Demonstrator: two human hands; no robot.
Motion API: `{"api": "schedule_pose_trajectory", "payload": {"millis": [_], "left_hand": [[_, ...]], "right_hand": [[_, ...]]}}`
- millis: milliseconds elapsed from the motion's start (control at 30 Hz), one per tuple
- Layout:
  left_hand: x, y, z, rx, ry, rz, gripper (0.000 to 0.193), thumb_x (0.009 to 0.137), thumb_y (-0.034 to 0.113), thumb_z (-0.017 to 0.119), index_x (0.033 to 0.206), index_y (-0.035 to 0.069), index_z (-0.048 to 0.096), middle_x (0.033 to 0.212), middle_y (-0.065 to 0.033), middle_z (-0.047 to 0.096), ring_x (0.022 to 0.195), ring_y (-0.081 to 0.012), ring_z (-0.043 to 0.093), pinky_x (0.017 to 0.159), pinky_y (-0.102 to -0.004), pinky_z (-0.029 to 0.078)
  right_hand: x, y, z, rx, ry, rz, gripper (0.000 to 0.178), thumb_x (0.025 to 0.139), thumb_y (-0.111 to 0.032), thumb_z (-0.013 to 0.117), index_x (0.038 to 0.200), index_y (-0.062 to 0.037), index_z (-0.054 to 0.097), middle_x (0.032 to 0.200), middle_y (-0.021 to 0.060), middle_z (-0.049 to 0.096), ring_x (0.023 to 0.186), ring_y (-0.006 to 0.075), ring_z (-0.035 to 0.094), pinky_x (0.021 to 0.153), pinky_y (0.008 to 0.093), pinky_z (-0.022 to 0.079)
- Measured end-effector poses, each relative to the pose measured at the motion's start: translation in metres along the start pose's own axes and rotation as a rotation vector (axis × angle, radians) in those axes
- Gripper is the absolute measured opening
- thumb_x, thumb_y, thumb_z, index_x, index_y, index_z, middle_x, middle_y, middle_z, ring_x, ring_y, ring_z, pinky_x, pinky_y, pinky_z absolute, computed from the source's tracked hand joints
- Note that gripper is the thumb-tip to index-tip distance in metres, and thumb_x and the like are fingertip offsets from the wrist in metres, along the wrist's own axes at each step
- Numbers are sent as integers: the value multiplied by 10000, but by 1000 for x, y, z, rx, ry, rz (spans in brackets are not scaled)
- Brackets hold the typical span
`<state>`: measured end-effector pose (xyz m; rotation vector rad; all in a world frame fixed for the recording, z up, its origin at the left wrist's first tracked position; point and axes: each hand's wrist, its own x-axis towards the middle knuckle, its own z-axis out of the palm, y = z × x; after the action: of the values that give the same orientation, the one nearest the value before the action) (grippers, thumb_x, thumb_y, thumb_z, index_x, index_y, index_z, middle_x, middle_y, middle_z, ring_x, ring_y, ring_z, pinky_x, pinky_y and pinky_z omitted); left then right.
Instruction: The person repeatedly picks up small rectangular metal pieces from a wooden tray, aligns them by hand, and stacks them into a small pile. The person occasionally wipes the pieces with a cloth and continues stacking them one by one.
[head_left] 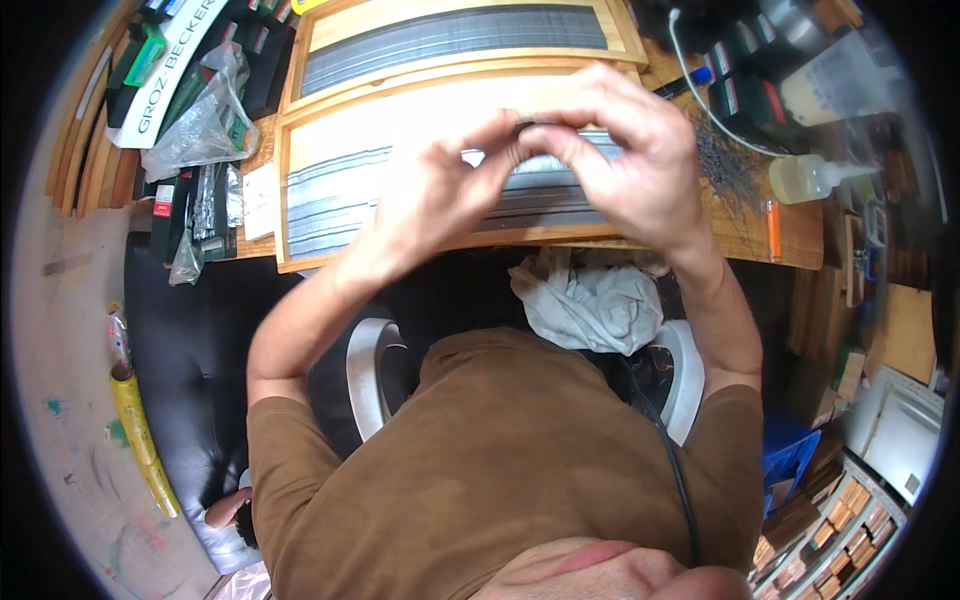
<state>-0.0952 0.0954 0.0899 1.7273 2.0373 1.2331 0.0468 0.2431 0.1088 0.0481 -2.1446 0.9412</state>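
My left hand [440, 190] and my right hand [645, 165] meet fingertip to fingertip over the nearer wooden tray [283, 205]. Both are closed in a pinch. A small dark sliver shows between the fingertips, too small to name. Below the hands, thin grey metal pieces [335, 190] lie side by side in rows on the tray's pale bottom. Bright light washes out part of the tray, and my hands hide its middle. Right behind it stands a second wooden tray [470, 72] with a dense band of similar grey pieces [455, 45].
At the left are dark boxes and a clear plastic bag [205, 110]. On the right stand a squeeze bottle [800, 180], a translucent container [835, 85], a white cable [700, 100], an orange stick [774, 230] and a dark heap of thin bits [728, 170]. A white cloth [590, 300] hangs below the table edge.
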Motion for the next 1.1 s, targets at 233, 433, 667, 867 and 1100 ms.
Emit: {"api": "schedule_pose_trajectory", "payload": {"millis": [233, 433, 667, 867, 1100], "left_hand": [[45, -73, 12, -333, -144, -189, 224, 987, 247, 719, 1161, 122, 786, 993, -49, 788, 899, -141, 712, 869, -315, 569], [44, -76, 13, -280, -161, -188, 222, 989, 250, 723, 1140, 103, 792, 953, -37, 784, 843, -106, 692, 811, -278, 568], [83, -43, 6, -222, -101, -43, 234, 1008, 230, 689, 1164, 79, 775, 995, -77, 792, 934, -135, 738, 873, -309, 600], [125, -26, 27, -270, -24, -90, 238, 978, 265, 732, 1160, 121, 785, 990, -55, 799, 947, -138, 744, 881, -326, 597], [160, -40, 54, -248, -108, -148, 389, 909, 348, 801, 1174, 66, 766, 1032, -125, 788, 959, -186, 746, 857, -356, 605]], "right_hand": [[20, 66, 21, 277, -116, 355, 131, 922, -73, 765, 1009, 25, 766, 914, 75, 734, 866, 139, 715, 780, 266, 592], [23, 77, 22, 212, -135, 360, 136, 925, -101, 766, 999, 14, 763, 913, 79, 744, 822, 132, 711, 760, 264, 589], [52, 63, -13, 195, -93, 121, 153, 925, -33, 743, 1074, -11, 768, 978, 72, 758, 870, 128, 720, 789, 244, 606], [80, 49, -48, 136, -15, 309, 77, 899, 37, 723, 958, 59, 768, 846, 98, 771, 729, 112, 709, 645, 234, 576], [86, 83, -64, 4, 110, 514, 91, 884, 23, 734, 959, 60, 772, 872, 94, 776, 764, 118, 709, 695, 261, 574]]}}
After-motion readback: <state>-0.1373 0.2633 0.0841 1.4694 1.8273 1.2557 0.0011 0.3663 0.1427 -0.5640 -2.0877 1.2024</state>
